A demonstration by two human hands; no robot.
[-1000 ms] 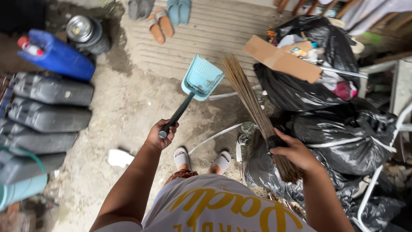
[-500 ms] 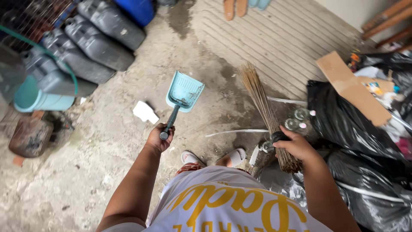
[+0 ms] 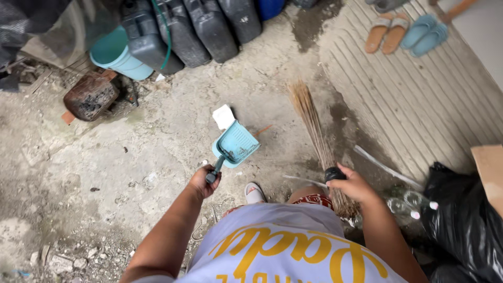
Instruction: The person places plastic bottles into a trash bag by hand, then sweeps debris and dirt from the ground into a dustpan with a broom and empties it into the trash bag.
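— What's lying on the concrete floor (image 3: 157, 141)?
— Dark jerrycans (image 3: 209, 26) are sitting along its top edge; a teal bucket (image 3: 112, 55) is resting left of them, sandals (image 3: 406, 34) right, possibly rubble (image 3: 57, 257) well below.

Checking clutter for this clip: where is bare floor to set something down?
Bare concrete lies left of the dustpan, below the rusty block, and on ribbed floor between broom and sandals. Crowded: jerrycans on top, black bags right.
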